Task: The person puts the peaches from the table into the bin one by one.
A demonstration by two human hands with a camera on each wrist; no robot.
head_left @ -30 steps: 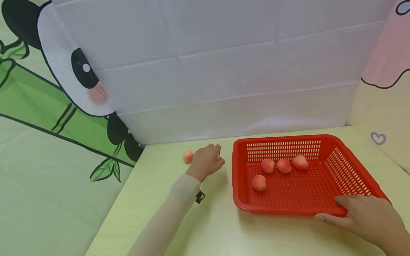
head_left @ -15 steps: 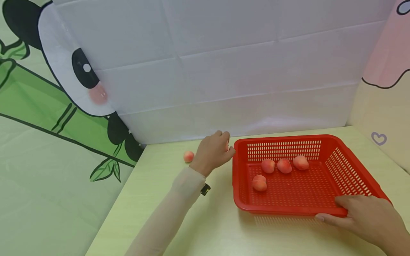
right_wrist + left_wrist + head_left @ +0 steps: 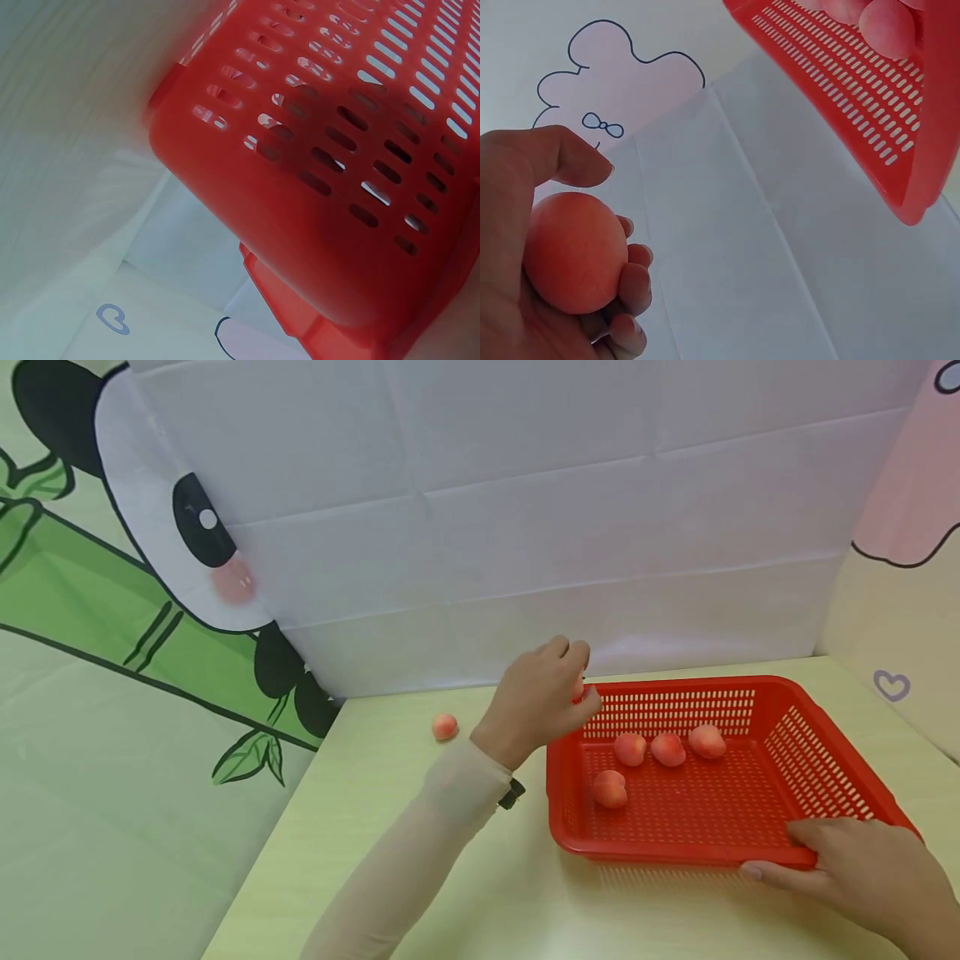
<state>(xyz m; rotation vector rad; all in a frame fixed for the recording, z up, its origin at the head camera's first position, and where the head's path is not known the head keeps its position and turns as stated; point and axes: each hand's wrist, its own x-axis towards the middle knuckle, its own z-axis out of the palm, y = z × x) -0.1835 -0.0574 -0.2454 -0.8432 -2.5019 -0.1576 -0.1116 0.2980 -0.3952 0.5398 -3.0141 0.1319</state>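
A: Pale table (image 3: 345, 793), white backdrop (image 3: 450, 527) with a panda print (image 3: 142, 518) off past the left hand. How far had things got, then?

B: Mostly there, I'd say. Four peaches (image 3: 668, 749) were already contained in the red basket (image 3: 712, 814), right of the left hand and ahead of the right.

A: And the hands?

B: A held peach (image 3: 577, 251) was loosely cupped by the left hand (image 3: 540, 702), thumb and fingers curled round it, near the basket's far left corner. Whether the rim was cleared can't be told. The near right corner was gripped by the right hand (image 3: 870, 877), its other fingers mostly hidden.

A: Anything left?

B: One loose peach (image 3: 445, 727) was left untouched, left of the left hand. So two to go, seemingly.
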